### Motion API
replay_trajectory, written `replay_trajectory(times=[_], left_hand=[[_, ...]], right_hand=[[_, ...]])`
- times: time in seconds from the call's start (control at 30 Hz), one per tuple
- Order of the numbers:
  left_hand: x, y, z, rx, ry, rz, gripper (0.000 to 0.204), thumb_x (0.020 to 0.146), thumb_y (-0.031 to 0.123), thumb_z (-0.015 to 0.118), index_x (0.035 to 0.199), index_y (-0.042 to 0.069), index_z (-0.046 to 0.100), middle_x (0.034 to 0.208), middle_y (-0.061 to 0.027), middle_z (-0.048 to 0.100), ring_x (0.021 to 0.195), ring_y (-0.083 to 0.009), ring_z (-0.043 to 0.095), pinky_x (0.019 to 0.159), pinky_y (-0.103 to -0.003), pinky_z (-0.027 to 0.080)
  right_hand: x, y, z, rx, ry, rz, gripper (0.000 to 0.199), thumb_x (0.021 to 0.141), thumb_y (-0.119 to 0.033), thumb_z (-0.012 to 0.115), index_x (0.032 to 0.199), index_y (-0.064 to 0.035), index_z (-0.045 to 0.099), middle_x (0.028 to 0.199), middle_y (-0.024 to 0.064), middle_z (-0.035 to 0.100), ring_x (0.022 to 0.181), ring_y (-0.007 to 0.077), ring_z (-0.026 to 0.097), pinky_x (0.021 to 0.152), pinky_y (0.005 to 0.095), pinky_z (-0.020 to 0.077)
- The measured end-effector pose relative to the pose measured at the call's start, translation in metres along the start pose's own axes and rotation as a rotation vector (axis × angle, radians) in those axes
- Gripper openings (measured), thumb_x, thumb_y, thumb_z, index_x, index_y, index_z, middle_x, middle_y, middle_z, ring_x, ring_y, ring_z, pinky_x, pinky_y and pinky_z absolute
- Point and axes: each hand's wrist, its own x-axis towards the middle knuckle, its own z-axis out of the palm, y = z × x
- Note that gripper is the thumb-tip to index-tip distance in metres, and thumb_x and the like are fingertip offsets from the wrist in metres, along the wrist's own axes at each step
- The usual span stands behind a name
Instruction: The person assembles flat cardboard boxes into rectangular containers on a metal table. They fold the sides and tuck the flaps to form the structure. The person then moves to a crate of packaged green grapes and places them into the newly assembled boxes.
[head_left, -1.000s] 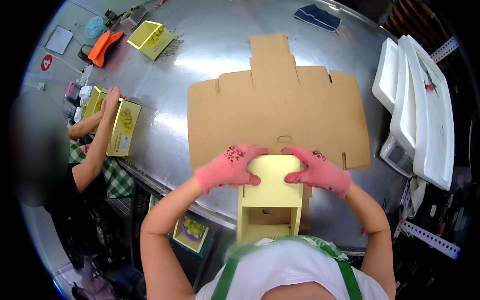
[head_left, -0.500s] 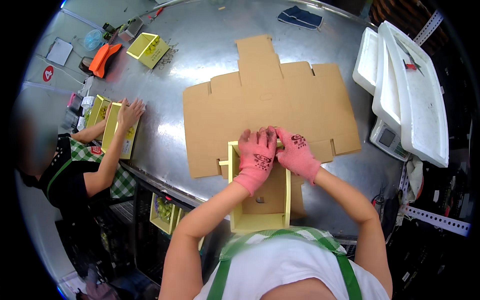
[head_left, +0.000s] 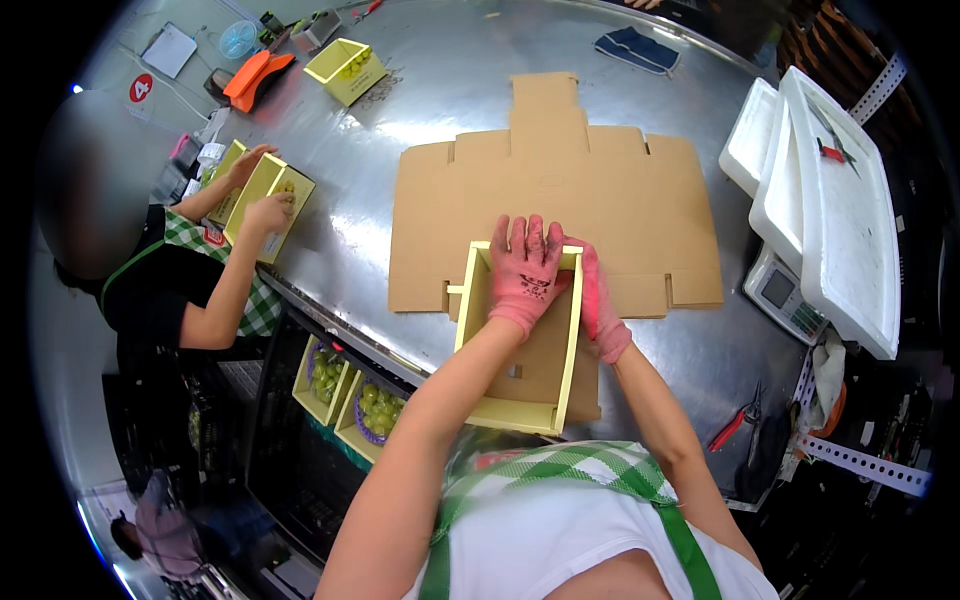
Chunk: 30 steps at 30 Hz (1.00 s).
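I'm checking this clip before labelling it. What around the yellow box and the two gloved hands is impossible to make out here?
Head view only:
- Inside floor of the yellow box: partly covered by the left hand and forearm.
- Right hand: its fingers are hidden behind the box's right wall, so its grip is unclear.
- Flat cardboard sheet: its near edge lies under the box.
- Box's near end: partly blocked by the person's chest.

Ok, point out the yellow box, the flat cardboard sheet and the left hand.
yellow box (head_left: 569,345), head view, right side wall.
flat cardboard sheet (head_left: 560,180), head view, bare middle panel.
left hand (head_left: 525,268), head view, back of glove.
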Motion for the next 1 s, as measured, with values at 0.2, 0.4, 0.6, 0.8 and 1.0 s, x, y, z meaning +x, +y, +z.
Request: replay_trajectory(times=[0.2,0.4,0.6,0.8,1.0], left_hand=[[-0.002,-0.003,0.016,-0.136,0.201,0.030,0.069,0.059,0.039,0.069,0.116,0.011,0.042,0.119,-0.0105,0.036,0.115,-0.0291,0.032,0.102,-0.053,0.022],[-0.001,-0.008,0.025,-0.224,0.226,0.115,0.077,0.056,0.042,0.072,0.119,0.012,0.040,0.120,-0.0110,0.037,0.112,-0.0305,0.035,0.099,-0.056,0.028],[0.001,-0.001,0.035,-0.158,0.405,0.062,0.050,0.066,0.018,0.064,0.110,0.010,0.042,0.108,-0.0114,0.039,0.100,-0.0280,0.043,0.091,-0.053,0.040],[0.002,0.003,0.042,-0.185,0.476,0.038,0.042,0.068,0.010,0.060,0.107,0.010,0.042,0.102,-0.0110,0.040,0.094,-0.0268,0.044,0.086,-0.051,0.045],[0.007,0.000,0.003,-0.113,0.004,0.031,0.051,0.067,0.023,0.066,0.112,0.012,0.046,0.100,-0.0052,0.045,0.098,-0.0220,0.045,0.098,-0.051,0.030]], right_hand=[[0.000,-0.005,-0.007,-0.055,-0.048,0.067,0.058,0.093,-0.051,0.026,0.119,-0.0033,0.046,0.118,0.0093,0.048,0.110,0.0168,0.044,0.096,0.0302,0.0334],[-0.004,-0.006,-0.008,-0.017,-0.066,0.124,0.054,0.095,-0.047,0.025,0.124,-0.0045,0.040,0.122,0.0097,0.045,0.113,0.0183,0.042,0.097,0.0309,0.0328],[-0.010,-0.006,0.002,0.040,-0.011,0.119,0.052,0.095,-0.047,0.026,0.123,-0.0057,0.039,0.117,0.0087,0.046,0.108,0.0164,0.043,0.094,0.0307,0.0346],[-0.011,-0.001,0.008,-0.023,0.051,0.062,0.051,0.095,-0.047,0.026,0.121,-0.0056,0.040,0.114,0.0085,0.046,0.106,0.0160,0.043,0.094,0.0302,0.0343],[0.000,0.002,-0.002,-0.036,0.118,0.144,0.052,0.094,-0.047,0.028,0.116,-0.0039,0.046,0.112,0.0079,0.047,0.104,0.0176,0.042,0.091,0.0303,0.0334]])
